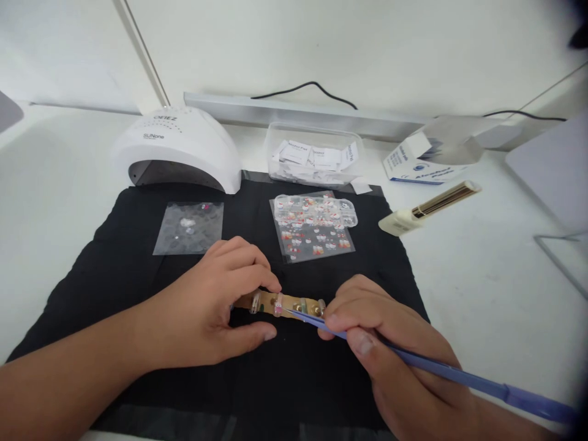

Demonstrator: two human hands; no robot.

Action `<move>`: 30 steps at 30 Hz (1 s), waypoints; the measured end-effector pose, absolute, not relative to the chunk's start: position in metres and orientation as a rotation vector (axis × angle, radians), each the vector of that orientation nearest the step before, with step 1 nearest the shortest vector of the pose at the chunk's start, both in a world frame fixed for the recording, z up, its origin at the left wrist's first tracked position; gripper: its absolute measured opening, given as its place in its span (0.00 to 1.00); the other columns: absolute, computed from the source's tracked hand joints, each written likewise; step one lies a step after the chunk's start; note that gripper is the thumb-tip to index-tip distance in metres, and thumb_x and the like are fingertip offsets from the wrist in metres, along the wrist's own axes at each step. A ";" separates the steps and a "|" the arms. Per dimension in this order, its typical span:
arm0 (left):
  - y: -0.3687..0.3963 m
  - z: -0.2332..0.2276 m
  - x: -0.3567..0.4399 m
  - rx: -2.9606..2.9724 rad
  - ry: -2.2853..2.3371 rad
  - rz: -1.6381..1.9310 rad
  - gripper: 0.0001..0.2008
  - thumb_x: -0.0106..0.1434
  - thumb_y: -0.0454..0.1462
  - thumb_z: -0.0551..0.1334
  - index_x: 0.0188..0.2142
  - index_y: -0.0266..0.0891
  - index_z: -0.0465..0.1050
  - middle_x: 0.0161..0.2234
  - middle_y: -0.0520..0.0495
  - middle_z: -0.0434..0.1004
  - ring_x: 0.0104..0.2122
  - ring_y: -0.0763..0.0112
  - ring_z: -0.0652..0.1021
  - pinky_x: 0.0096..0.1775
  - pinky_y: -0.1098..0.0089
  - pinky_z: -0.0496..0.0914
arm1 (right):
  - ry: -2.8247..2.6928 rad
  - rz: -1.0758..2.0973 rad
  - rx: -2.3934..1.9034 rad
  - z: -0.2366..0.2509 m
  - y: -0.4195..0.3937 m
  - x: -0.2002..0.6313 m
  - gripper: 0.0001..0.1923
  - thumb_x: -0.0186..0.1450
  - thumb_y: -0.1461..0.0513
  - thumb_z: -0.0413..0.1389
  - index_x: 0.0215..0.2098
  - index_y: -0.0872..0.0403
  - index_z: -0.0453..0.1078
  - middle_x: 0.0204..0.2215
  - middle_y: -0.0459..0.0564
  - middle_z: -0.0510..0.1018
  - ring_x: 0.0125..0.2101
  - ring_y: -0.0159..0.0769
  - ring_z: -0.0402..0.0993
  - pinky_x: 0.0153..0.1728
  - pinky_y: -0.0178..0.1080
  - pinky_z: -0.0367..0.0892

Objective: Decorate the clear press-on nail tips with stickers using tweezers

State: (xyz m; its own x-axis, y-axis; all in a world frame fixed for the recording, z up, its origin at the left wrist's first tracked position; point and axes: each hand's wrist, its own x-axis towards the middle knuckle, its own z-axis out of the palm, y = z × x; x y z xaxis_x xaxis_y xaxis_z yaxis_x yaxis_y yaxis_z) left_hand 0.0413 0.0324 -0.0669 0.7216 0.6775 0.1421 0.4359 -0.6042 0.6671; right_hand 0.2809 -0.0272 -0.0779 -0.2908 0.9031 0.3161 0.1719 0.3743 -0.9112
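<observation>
**Blue tweezers (pixel 441 366) in the right hand (pixel 395 318), tip at a pink-marked clear piece (pixel 278 306) on a tan strip (pixel 289 303)**

Works over a white tabletop (pixel 496 245), across a wide black cloth (pixel 294 386). At the back left, a white arched lamp (pixel 188 141) with a dark hollow facing forward.

Nearer, both hands over the cloth. Grips the tweezers between thumb and fingers of the right hand, beside the strip's right end. Curves the left hand (pixel 220 294) around the strip's left end, index fingertip at the upper edge of the pink-marked piece, thumb apart and lower; impossible to tell any grasp by the hidden fingers.

At the back right, an open white box (pixel 418 170) lettered for alcohol pads. Between lamp and box, a clear tub (pixel 316 179) of white packets (pixel 296 153). In front of the tub, a patterned sheet (pixel 331 243) under a clear case (pixel 316 211). Farther left, a clear sheet (pixel 168 240) with pale bits near its middle. Just beside the cloth's right edge, a cream bottle (pixel 399 223) with a gold cap (pixel 445 199).

Smaller, the strip, on the cloth between the hands, with several small clear pieces in a row. Smallest, the pink-marked piece, just beside the tweezers' tip.
</observation>
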 end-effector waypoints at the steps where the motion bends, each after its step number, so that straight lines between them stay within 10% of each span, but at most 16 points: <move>1: 0.032 -0.067 0.042 2.309 0.838 0.511 0.11 0.59 0.33 0.68 0.42 0.41 0.72 0.40 0.49 0.73 0.41 0.64 0.70 0.44 0.61 0.62 | -1.719 0.998 -0.956 -0.078 -0.027 0.281 0.11 0.68 0.69 0.49 0.41 0.52 0.72 0.30 0.47 0.75 0.34 0.35 0.70 0.34 0.41 0.67; 30: 0.031 -0.070 0.047 2.318 0.887 0.554 0.05 0.61 0.32 0.65 0.38 0.41 0.73 0.36 0.50 0.74 0.39 0.66 0.71 0.43 0.61 0.61 | -1.671 1.031 -0.992 -0.080 -0.028 0.279 0.12 0.68 0.69 0.49 0.39 0.52 0.73 0.30 0.48 0.76 0.33 0.36 0.71 0.33 0.42 0.69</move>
State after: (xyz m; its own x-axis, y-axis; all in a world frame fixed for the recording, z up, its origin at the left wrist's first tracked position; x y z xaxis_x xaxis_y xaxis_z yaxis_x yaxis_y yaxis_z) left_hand 0.0472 0.0311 -0.0704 0.6911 0.7035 0.1660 0.4581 -0.6040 0.6522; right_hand 0.2786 -0.0277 -0.0795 -0.2652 0.9231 0.2787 0.1649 0.3282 -0.9301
